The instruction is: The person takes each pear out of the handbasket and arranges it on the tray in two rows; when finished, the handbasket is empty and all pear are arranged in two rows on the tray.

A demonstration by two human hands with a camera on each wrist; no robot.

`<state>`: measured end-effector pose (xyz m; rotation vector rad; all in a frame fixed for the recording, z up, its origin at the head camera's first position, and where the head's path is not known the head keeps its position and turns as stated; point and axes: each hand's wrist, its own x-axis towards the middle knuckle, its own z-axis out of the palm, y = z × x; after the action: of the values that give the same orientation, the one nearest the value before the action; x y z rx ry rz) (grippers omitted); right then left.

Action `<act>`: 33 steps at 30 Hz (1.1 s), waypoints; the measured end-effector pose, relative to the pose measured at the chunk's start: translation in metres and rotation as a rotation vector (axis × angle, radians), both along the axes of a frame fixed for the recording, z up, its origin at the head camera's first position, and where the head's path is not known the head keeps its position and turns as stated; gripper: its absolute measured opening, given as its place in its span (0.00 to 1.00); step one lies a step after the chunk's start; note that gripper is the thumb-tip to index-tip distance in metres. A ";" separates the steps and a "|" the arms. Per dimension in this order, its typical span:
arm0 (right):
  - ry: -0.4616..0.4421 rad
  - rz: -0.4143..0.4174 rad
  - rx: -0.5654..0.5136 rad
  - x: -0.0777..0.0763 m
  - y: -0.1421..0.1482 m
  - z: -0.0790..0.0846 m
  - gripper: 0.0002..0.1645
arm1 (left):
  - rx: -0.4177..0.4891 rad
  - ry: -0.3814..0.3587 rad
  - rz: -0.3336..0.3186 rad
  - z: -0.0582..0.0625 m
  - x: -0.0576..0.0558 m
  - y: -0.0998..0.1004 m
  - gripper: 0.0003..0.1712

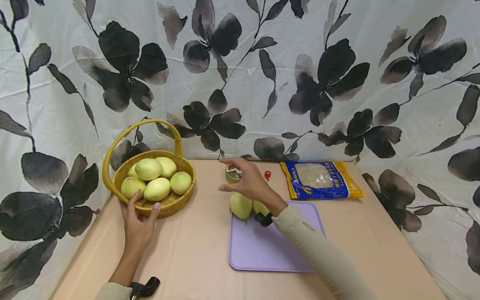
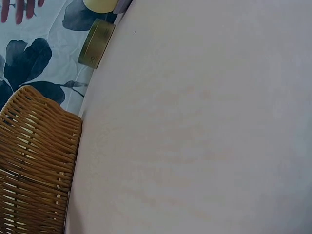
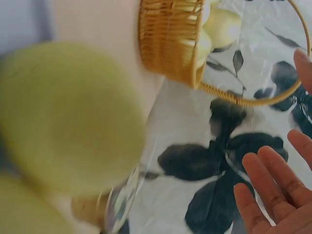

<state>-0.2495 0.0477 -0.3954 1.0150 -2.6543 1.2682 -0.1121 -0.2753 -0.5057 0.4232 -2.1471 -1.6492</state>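
At left stands a yellow wicker basket (image 1: 185, 206) with a tall handle, holding several pale yellow-green fruits (image 1: 157, 189). My left hand (image 1: 138, 225) touches the basket's front left side, its thumb and forefinger spread at the wall and rim. Only the basket shows in the left wrist view, without that hand. My right hand (image 1: 249, 181) hovers over the back of a purple tray (image 1: 275, 250), fingers spread with nothing between them. Beneath it, two similar fruits (image 1: 241, 206) lie at the tray's back left, one partly hidden by the wrist.
A small round tin (image 1: 233, 175) stands behind the right hand, partly covered by it. Near it is a red-topped lollipop (image 1: 267, 175). A blue and yellow food packet (image 1: 320, 180) lies at back right. Floral cloth (image 1: 262, 75) hangs behind the table.
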 end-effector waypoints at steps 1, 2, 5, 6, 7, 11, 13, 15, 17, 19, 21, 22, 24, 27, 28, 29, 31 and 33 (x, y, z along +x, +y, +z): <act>0.001 0.008 -0.004 0.000 -0.007 0.001 0.47 | -0.001 0.001 0.000 0.000 0.000 0.000 0.46; 0.007 0.015 -0.003 -0.001 -0.013 0.002 0.47 | -0.003 0.001 -0.001 0.000 0.000 0.000 0.46; 0.032 0.037 0.006 -0.005 -0.034 0.003 0.47 | 0.000 0.005 -0.003 0.000 0.000 0.000 0.46; 0.039 0.046 0.008 -0.006 -0.040 0.004 0.47 | 0.001 0.004 -0.004 0.000 0.000 0.000 0.46; 0.048 0.056 0.009 -0.008 -0.047 0.004 0.47 | 0.001 0.002 -0.004 0.000 0.000 0.000 0.46; 0.046 0.089 0.018 -0.014 -0.073 0.003 0.45 | -0.001 -0.003 -0.004 0.000 0.001 0.001 0.46; 0.041 0.092 0.023 -0.018 -0.085 0.001 0.45 | -0.005 -0.005 -0.001 0.000 0.001 0.001 0.46; 0.028 0.092 0.033 -0.021 -0.096 -0.001 0.45 | -0.007 -0.006 0.002 0.000 0.000 0.000 0.46; 0.016 0.101 0.051 -0.024 -0.107 -0.004 0.45 | -0.007 -0.008 0.002 0.000 -0.001 0.000 0.46; 0.010 0.105 0.082 -0.027 -0.118 -0.008 0.45 | -0.004 -0.011 0.003 0.001 -0.001 0.000 0.46; 0.022 0.107 0.124 -0.030 -0.129 -0.013 0.45 | 0.000 -0.009 0.001 0.000 -0.001 -0.001 0.47; 0.030 0.106 0.145 -0.032 -0.134 -0.016 0.44 | 0.004 -0.006 -0.001 0.000 -0.001 -0.001 0.47; 0.048 0.098 0.179 -0.035 -0.142 -0.022 0.42 | 0.007 -0.002 -0.001 0.000 -0.002 -0.001 0.47; 0.077 0.077 0.246 -0.038 -0.150 -0.031 0.40 | 0.011 0.004 -0.001 -0.002 -0.002 -0.001 0.47; 0.086 0.070 0.272 -0.038 -0.153 -0.033 0.39 | 0.011 0.007 0.001 -0.002 -0.002 -0.001 0.46; 0.092 0.063 0.293 -0.038 -0.156 -0.035 0.39 | 0.011 0.010 0.003 -0.002 -0.002 -0.001 0.46; 0.100 0.045 0.339 -0.038 -0.161 -0.039 0.38 | 0.010 0.016 0.006 -0.003 -0.003 -0.001 0.46; 0.109 0.035 0.374 -0.038 -0.166 -0.042 0.36 | 0.011 0.026 0.007 -0.003 -0.003 -0.001 0.46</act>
<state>-0.2874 -0.1184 -0.4377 1.1342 -2.8582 0.7065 -0.1154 -0.2764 -0.5089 0.4097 -2.1162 -1.6551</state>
